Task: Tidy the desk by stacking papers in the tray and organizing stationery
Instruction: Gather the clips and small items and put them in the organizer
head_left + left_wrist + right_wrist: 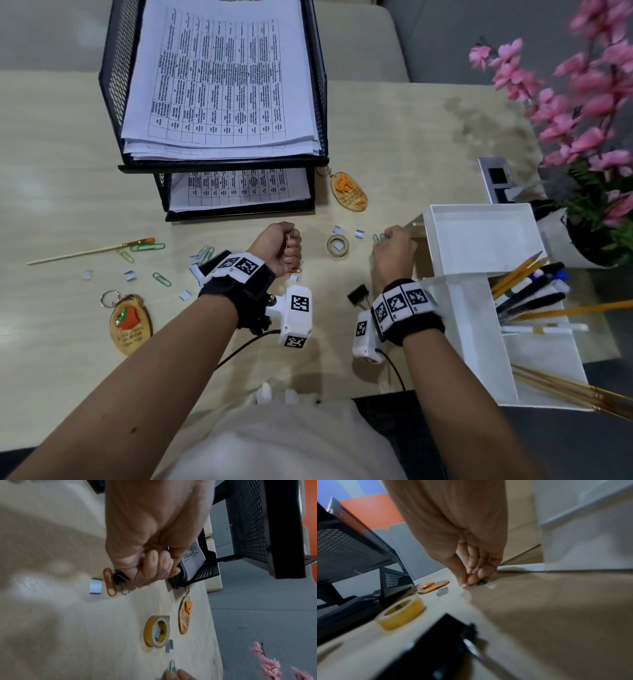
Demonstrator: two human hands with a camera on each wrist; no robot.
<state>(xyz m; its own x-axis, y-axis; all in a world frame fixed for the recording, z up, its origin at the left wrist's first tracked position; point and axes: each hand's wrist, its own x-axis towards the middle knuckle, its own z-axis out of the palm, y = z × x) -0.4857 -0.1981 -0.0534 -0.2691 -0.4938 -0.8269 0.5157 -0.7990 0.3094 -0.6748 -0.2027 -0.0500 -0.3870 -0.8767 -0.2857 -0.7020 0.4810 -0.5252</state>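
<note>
My left hand (281, 247) is curled into a fist in the middle of the desk and grips a small metal clip (288, 237); most of it is hidden in the palm. Under that hand (150, 555) lie a black binder clip (120, 577) and an orange paper clip (109, 581). My right hand (394, 244) pinches a green paper clip (379, 237) that lies on the desk beside the white organizer (442, 219); the fingertips (471, 580) press down on the green clip (482, 583). The black mesh tray (219, 162) holds stacked papers (219, 78) on both tiers.
A tape roll (337, 245), staple strips (359, 234), a second black binder clip (359, 295) and an orange keychain (348, 190) lie between my hands. Loose paper clips (148, 247), a thin brush (89, 252) and a strawberry keychain (130, 319) are at left. Pens (529, 286) stand in the organizer; pink flowers (582, 102) at right.
</note>
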